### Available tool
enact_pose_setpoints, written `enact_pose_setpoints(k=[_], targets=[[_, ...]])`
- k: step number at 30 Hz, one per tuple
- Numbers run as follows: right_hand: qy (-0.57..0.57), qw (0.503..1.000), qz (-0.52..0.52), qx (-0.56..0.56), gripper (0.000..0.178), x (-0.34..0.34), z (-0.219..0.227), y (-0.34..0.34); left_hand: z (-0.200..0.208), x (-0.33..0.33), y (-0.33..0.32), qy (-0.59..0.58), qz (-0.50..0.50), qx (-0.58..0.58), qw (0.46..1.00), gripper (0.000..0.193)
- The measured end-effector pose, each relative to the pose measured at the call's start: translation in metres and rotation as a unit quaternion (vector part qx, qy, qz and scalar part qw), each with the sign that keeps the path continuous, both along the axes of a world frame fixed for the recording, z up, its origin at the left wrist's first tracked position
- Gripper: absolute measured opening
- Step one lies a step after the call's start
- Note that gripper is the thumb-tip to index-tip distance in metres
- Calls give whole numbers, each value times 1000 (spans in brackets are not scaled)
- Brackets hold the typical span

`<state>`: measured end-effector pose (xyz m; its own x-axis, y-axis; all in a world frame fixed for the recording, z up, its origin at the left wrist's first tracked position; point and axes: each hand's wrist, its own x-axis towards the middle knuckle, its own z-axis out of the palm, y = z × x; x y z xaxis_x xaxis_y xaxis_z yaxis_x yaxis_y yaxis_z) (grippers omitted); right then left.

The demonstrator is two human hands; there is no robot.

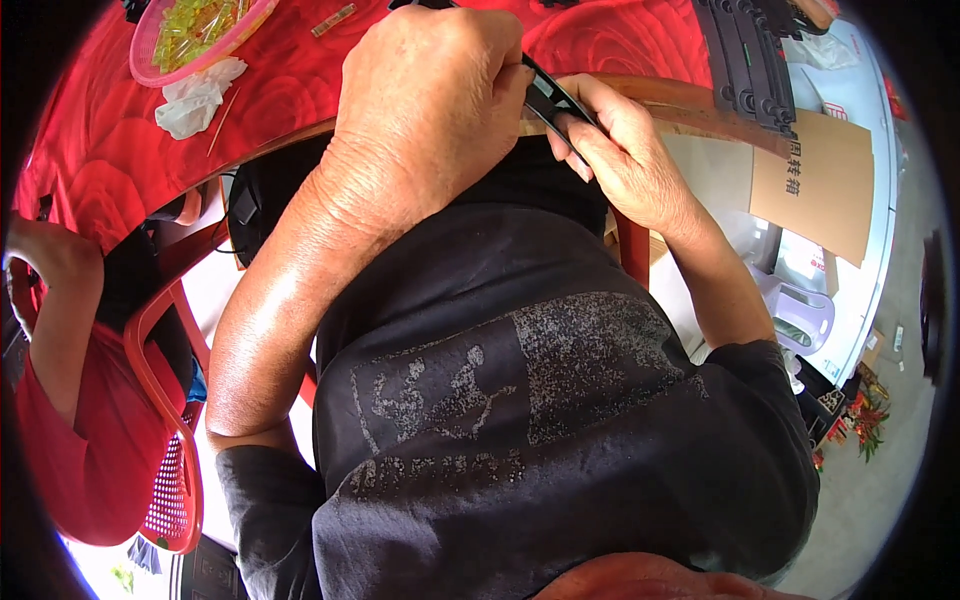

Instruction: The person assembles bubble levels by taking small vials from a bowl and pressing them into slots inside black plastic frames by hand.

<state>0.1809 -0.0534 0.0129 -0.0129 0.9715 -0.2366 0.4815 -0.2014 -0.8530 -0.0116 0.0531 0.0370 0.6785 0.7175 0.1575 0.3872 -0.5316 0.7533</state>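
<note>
A narrow black plastic strip (548, 98) with a slot along it is held between my two hands, above the table's near edge. My left hand (430, 95) is closed in a fist around its far part, and the back of the hand hides most of those fingers. Past the knuckles a bit of black shows; I cannot tell whether it belongs to the same strip. My right hand (625, 150) pinches the near end of the strip between thumb and fingers.
A red rose-patterned cloth (620, 45) covers the table. At far left stand a pink basket (142, 62) of yellow transparent pieces and crumpled white plastic (200, 98). Several black plastic parts (745, 65) lie at right, beside a cardboard box (815, 190). Another person's arm (65, 310) is at left.
</note>
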Motion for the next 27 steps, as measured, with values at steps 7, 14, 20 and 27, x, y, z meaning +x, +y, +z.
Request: enact_pose_setpoints(k=[7,14,20,27], targets=[[9,1000,3,-7,17,0,1,-1,7,-1,-2,-9,8,5,1000,13],[19,1000,5,3,19,2,-2,-3,-1,0,-4,-11,9,-3,1000,13],[39,999,2,-18,21,3,0,-3,-25,4,-6,-32,47,117,991,9],[52,998,1,-22,22,4,-1,-6,-23,3,-8,-24,45,120,991,10]])
